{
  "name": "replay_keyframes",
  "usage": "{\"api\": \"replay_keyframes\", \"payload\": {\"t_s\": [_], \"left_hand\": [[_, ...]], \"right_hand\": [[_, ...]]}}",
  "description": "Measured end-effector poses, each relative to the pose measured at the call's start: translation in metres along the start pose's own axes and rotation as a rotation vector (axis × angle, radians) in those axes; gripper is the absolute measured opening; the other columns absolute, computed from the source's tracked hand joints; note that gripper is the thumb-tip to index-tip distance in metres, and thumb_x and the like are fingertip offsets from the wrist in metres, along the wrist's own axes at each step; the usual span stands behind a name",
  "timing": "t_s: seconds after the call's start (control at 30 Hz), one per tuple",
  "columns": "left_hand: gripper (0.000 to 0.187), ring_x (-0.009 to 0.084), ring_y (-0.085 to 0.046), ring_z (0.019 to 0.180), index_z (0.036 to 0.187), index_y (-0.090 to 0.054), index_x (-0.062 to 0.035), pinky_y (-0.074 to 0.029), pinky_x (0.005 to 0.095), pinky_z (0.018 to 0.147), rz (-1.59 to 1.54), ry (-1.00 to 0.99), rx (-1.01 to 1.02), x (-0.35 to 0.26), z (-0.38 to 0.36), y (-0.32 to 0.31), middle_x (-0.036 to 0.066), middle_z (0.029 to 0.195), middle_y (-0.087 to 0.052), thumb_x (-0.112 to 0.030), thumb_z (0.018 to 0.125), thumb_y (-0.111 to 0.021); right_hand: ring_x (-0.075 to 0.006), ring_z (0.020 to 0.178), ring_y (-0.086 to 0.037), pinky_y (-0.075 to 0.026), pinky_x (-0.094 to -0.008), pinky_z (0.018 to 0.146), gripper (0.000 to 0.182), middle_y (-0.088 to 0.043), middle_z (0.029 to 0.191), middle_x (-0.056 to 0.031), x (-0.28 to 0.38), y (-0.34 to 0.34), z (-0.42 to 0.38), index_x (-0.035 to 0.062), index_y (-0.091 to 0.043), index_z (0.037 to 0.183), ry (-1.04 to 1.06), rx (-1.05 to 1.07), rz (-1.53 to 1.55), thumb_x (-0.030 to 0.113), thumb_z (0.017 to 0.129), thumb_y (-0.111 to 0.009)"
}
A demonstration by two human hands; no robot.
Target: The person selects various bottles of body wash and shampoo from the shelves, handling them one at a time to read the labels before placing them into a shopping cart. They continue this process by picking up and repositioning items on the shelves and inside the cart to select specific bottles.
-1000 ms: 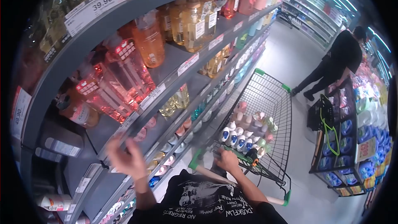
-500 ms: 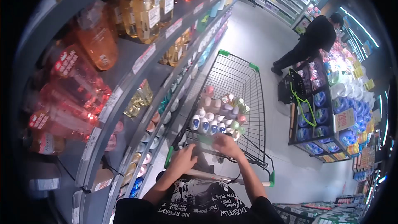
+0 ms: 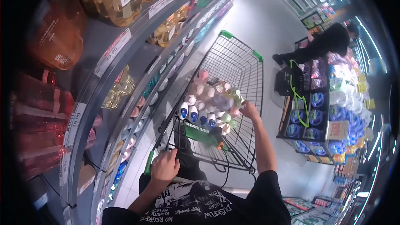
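Observation:
Ahead of me stands a wire shopping cart [image 3: 257,83] with green corners. Inside it, several pump bottles [image 3: 200,91] are packed together, with white, pink, purple and green tops and some blue labels. My right hand [image 3: 251,111] reaches over the cart's right side, its fingers bent against a pink-topped bottle [image 3: 236,112]. Close to the handle's green end [image 3: 148,162], my left hand [image 3: 165,166] is curled closed; what lies under its fingers is hidden. Between the hands, a dark object with an orange tip [image 3: 219,145] rests by the green seat panel [image 3: 200,135].
Shelves [image 3: 112,52] of amber and pink bottles curve along my left, close to the cart. To the right, a display stand [image 3: 325,141] holds blue and white packages. A person in black [image 3: 323,43] leans beside it, near a black basket [image 3: 284,81] with green handles.
My hands have parted: the right moved forward and right to the bottles, the left back and left toward the handle. The orange-tipped object now shows. The view has shifted closer to the shelf.

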State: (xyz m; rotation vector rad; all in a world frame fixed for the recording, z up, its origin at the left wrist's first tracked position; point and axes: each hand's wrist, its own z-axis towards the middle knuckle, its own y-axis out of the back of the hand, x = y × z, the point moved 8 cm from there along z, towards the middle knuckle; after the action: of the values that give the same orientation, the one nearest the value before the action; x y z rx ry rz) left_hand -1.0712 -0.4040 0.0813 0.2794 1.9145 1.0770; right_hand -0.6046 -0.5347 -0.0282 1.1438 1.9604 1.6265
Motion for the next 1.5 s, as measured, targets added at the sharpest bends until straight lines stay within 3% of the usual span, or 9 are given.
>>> {"api": "replay_keyframes", "payload": {"t_s": [0.17,0.3,0.43,0.67,0.9,1.0,1.27,1.37,1.5], "left_hand": [[0.032,0.0261,-0.066,0.077,0.11,-0.07,-0.0074,-0.054,0.0396,0.072,0.086,-0.133,-0.178,-0.007,0.004,0.014,0.008,0.083,-0.066,-0.018,0.08,-0.067],[0.032,0.0224,-0.067,0.075,0.111,-0.069,-0.0103,-0.053,0.036,0.069,0.142,-0.046,-0.029,-0.004,0.013,0.009,0.005,0.078,-0.066,-0.017,0.08,-0.067],[0.031,0.0245,-0.069,0.071,0.11,-0.067,-0.0087,-0.055,0.0375,0.069,0.115,-0.016,-0.021,-0.009,0.021,0.016,0.006,0.078,-0.069,-0.011,0.079,-0.07],[0.03,0.0237,-0.069,0.071,0.108,-0.068,-0.0084,-0.055,0.0362,0.067,0.147,-0.013,-0.045,-0.012,0.025,0.019,0.006,0.076,-0.068,-0.009,0.078,-0.07],[0.028,0.0241,-0.068,0.071,0.105,-0.069,-0.0068,-0.055,0.0368,0.068,0.118,-0.007,-0.05,-0.012,0.025,0.018,0.007,0.075,-0.068,-0.007,0.078,-0.07],[0.038,0.0216,-0.067,0.074,0.115,-0.065,-0.0083,-0.054,0.0346,0.071,0.133,-0.038,-0.063,-0.004,0.019,0.012,0.005,0.079,-0.065,-0.013,0.077,-0.07],[0.028,0.0262,-0.069,0.075,0.106,-0.068,-0.0072,-0.055,0.0374,0.069,0.102,-0.063,-0.186,-0.008,0.018,0.026,0.008,0.081,-0.068,-0.01,0.077,-0.069],[0.032,0.0273,-0.068,0.078,0.112,-0.066,-0.0102,-0.055,0.0396,0.072,0.038,-0.081,-0.281,-0.002,0.012,0.025,0.008,0.084,-0.068,-0.013,0.08,-0.068],[0.034,0.0328,-0.067,0.086,0.121,-0.061,-0.0112,-0.055,0.0434,0.077,-0.139,-0.06,-0.11,0.001,0.014,0.021,0.011,0.095,-0.067,-0.017,0.087,-0.065]], "right_hand": [[-0.0415,0.086,-0.069,-0.055,-0.0465,0.076,0.05,-0.07,0.088,-0.0243,0.06,-0.04,0.12,0.0019,-0.06,0.116,0.08,-0.037,0.163,0.024,0.074,-0.076],[-0.0465,0.098,-0.064,-0.052,-0.0482,0.084,0.066,-0.066,0.102,-0.0305,0.093,-0.073,0.177,-0.0009,-0.051,0.126,0.182,-0.124,0.223,0.02,0.07,-0.077],[-0.05,0.107,-0.058,-0.051,-0.048,0.091,0.07,-0.058,0.118,-0.0307,0.14,-0.1,0.192,0.0046,-0.049,0.13,0.321,-0.045,0.328,0.018,0.068,-0.079],[-0.0434,0.102,-0.062,-0.054,-0.0497,0.085,0.053,-0.056,0.117,-0.0222,0.165,-0.121,0.188,0.017,-0.049,0.128,0.144,-0.177,0.113,0.016,0.08,-0.071],[-0.0412,0.104,-0.062,-0.054,-0.0495,0.084,0.043,-0.058,0.115,-0.0178,0.155,-0.112,0.185,0.0133,-0.055,0.121,0.182,-0.134,0.154,0.01,0.08,-0.068],[-0.0426,0.101,-0.063,-0.054,-0.0503,0.085,0.041,-0.059,0.116,-0.0187,0.136,-0.113,0.178,0.0116,-0.057,0.119,0.173,-0.173,0.264,0.011,0.08,-0.07],[-0.0442,0.091,-0.063,-0.053,-0.0515,0.079,0.038,-0.061,0.106,-0.0194,0.138,-0.017,0.128,0.009,-0.061,0.112,0.358,-0.174,0.246,0.008,0.075,-0.069],[-0.0379,0.083,-0.064,-0.053,-0.0459,0.071,0.037,-0.061,0.096,-0.0159,0.187,0.075,0.058,0.0069,-0.064,0.105,0.527,-0.23,0.224,0.002,0.069,-0.07],[-0.0268,0.074,-0.062,-0.05,-0.0363,0.063,0.033,-0.061,0.086,-0.0116,0.246,0.183,-0.048,0.0045,-0.068,0.097,0.713,-0.211,0.343,0.002,0.065,-0.075]]}}
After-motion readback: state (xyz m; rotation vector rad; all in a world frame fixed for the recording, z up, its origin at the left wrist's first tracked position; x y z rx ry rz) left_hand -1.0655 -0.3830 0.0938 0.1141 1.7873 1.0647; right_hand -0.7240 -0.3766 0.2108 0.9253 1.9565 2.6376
